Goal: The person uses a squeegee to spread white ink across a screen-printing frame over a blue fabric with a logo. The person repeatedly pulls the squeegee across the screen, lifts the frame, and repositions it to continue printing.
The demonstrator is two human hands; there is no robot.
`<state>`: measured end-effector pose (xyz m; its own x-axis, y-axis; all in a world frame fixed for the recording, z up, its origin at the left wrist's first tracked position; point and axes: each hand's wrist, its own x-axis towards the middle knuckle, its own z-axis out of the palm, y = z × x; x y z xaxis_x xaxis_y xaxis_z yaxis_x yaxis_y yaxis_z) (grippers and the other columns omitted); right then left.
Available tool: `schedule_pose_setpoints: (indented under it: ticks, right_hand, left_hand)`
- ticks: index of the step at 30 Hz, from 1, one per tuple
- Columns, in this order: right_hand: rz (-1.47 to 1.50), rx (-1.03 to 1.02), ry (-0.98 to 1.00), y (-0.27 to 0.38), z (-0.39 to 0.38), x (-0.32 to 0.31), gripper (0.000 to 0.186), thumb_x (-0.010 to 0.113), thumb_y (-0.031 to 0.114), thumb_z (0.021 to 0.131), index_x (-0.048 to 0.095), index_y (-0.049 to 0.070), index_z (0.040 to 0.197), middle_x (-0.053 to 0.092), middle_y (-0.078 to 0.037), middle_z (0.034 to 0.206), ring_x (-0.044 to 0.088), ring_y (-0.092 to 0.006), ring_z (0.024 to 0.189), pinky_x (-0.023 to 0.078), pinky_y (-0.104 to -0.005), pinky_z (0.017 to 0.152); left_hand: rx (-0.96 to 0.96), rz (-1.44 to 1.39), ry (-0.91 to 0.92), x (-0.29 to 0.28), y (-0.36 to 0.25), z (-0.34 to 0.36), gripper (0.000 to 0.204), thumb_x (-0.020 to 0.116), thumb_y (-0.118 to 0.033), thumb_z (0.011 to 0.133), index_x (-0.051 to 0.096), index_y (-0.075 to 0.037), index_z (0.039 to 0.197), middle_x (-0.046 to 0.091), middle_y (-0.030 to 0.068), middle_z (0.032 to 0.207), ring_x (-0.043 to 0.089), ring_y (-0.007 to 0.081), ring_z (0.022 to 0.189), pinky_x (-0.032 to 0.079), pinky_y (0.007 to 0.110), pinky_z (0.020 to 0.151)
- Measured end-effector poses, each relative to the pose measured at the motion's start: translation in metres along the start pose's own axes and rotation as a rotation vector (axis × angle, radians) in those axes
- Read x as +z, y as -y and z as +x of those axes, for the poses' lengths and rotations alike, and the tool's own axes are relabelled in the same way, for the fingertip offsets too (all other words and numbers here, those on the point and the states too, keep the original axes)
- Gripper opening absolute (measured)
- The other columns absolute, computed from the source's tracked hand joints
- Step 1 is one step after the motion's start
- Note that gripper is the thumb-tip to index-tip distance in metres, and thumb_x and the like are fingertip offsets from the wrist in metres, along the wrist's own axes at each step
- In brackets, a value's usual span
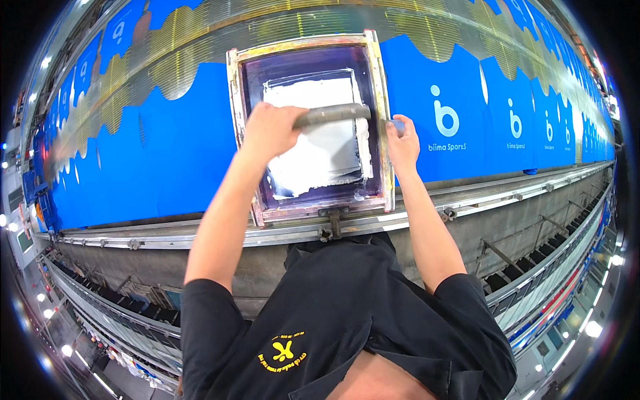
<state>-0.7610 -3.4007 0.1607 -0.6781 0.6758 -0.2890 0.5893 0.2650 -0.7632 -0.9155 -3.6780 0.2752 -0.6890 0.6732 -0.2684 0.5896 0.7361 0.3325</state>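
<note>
The left hand [270, 130] is closed around one end of a long grey squeegee [331, 114], fingers wrapped over its handle. The right hand [402, 141] is closed too, gripping the right side of the frame at the squeegee's other end; exactly what its fingers pinch there is too blurred to tell. The squeegee lies crosswise between the two hands, over the upper half of a printing screen [308, 127].

Under the hands, the screen is a rectangular wooden frame with a dark purple mesh. A broad patch of white ink [320, 157] covers the mesh from just above the squeegee down towards the person, with a ragged lower edge. The frame sits flat on a long counter [200, 233], its near edge just beside a metal rail with a small clamp [331, 223] below it.

Left and right of the hands, blue fabric pieces [173, 153] lie side by side along the counter. Those to the right of the right hand carry a white printed logo [445, 119]; those to the left of the left hand are plain blue. Beyond the hands, bare yellowish counter surface shows above the fabric.
</note>
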Motion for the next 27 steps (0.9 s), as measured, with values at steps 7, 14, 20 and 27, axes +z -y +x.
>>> schedule_pose_setpoints:
  ticks: [7, 14, 20, 27]
  right_hand:
    - [0.051, 0.055, 0.053, -0.006, 0.001, -0.003, 0.042, 0.075, 0.036, 0.098, 0.068, 0.011, 0.131, 0.076, -0.010, 0.109, 0.072, -0.0247, 0.098, 0.055, -0.0388, 0.093]
    - [-0.261, -0.945, -0.175, 0.101, 0.069, 0.017, 0.048, 0.081, 0.040, 0.095, 0.074, 0.003, 0.126, 0.073, -0.016, 0.124, 0.064, -0.0344, 0.122, 0.049, -0.0460, 0.108]
    - [-0.703, -0.882, 0.334, 0.160, 0.096, 0.071, 0.034, 0.083, 0.042, 0.089, 0.075, 0.010, 0.098, 0.076, -0.011, 0.100, 0.071, -0.0339, 0.105, 0.049, -0.0480, 0.096]
    - [-0.524, -1.053, 0.255, 0.076, 0.000, 0.039, 0.025, 0.084, 0.019, 0.076, 0.072, 0.009, 0.094, 0.070, -0.010, 0.087, 0.068, -0.0335, 0.087, 0.050, -0.0483, 0.082]
  left_hand:
    - [-0.051, -0.030, 0.054, -0.027, 0.047, 0.082, 0.034, 0.075, -0.034, 0.093, 0.078, -0.023, 0.126, 0.081, 0.0076, 0.106, 0.076, 0.0317, 0.102, 0.058, 0.048, 0.090]
    - [-0.144, 0.057, 0.125, -0.030, 0.048, 0.095, 0.033, 0.076, -0.042, 0.095, 0.079, -0.023, 0.121, 0.080, 0.0072, 0.103, 0.075, 0.0311, 0.102, 0.059, 0.047, 0.090]
    - [-0.183, 0.139, 0.075, -0.025, 0.045, 0.099, 0.027, 0.076, -0.043, 0.094, 0.082, -0.021, 0.108, 0.080, 0.0072, 0.098, 0.076, 0.0323, 0.094, 0.060, 0.048, 0.085]
    - [-0.198, 0.065, 0.008, 0.040, -0.002, -0.008, 0.025, 0.077, -0.038, 0.092, 0.084, -0.028, 0.113, 0.079, 0.0061, 0.105, 0.076, 0.0349, 0.094, 0.060, 0.048, 0.087]
